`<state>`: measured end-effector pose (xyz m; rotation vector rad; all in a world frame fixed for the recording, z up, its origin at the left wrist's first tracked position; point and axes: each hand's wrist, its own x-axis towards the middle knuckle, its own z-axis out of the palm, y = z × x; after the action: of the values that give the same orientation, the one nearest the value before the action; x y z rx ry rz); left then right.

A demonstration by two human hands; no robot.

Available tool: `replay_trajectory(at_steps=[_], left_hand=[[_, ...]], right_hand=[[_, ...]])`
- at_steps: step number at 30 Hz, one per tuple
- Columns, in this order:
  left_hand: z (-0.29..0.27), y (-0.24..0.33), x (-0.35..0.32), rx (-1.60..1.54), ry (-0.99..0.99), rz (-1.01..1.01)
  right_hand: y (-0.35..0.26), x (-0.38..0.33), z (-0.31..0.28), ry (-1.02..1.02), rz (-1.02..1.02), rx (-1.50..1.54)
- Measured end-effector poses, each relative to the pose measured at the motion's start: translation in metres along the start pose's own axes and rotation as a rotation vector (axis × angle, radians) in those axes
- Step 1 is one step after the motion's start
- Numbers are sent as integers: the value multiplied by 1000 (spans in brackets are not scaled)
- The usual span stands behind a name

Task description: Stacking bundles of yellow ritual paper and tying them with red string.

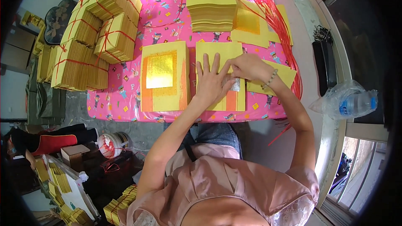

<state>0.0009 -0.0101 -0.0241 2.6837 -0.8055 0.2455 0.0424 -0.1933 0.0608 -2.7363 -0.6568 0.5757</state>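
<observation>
Both hands flat on yellow sheet

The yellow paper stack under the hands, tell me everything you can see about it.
The yellow paper stack lies flat on the pink patterned tablecloth, thin square sheets with an orange band at the near edge. The left hand presses flat on top, fingers spread; the right hand pinches a small silvery foil patch on it.

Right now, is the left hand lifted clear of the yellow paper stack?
No, the left hand lies flat, fingers spread, on the yellow paper stack.
</observation>
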Motion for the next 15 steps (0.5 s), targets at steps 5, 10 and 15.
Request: replay_trajectory(at_steps=[5,10,15], left_hand=[[3,0,1,1,-8,5],[-3,-10,0,-36,-38,7],[-3,-16,-2,-10,-60,-26]], right_hand=[[3,9,7,-64,62,-95],[12,12,19,37,22,-91],[13,12,21,80,-31,-104]])
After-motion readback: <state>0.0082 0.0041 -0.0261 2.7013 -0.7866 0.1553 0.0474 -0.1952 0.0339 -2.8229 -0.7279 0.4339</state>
